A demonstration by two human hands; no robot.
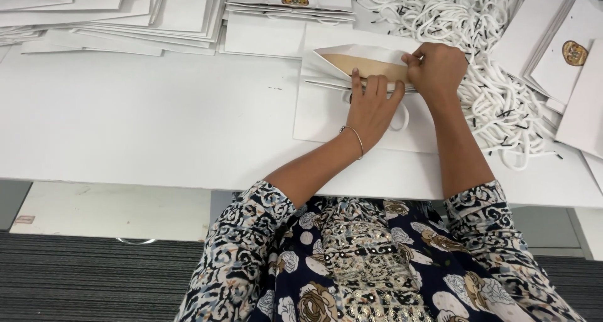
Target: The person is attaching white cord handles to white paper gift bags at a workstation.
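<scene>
Evidently light and easily creased, the flat white paper bag (361, 118) is pinched at its opened mouth by the right hand (436, 68), while the left hand (372, 105) presses spread fingers just below.

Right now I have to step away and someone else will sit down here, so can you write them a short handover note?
Left hand: fingers spread flat on the white paper bag, pressing it down just below its open mouth.
Right hand: pinching the bag's top edge at its right end.
The bag lies flat on the white table; one white cord handle already loops out below the left hand.
Loose white cords are heaped to the right, flat bags stacked at the back left.
Done: one handle appears fitted. Left: whether a second is fitted is hidden by the hands.
</scene>
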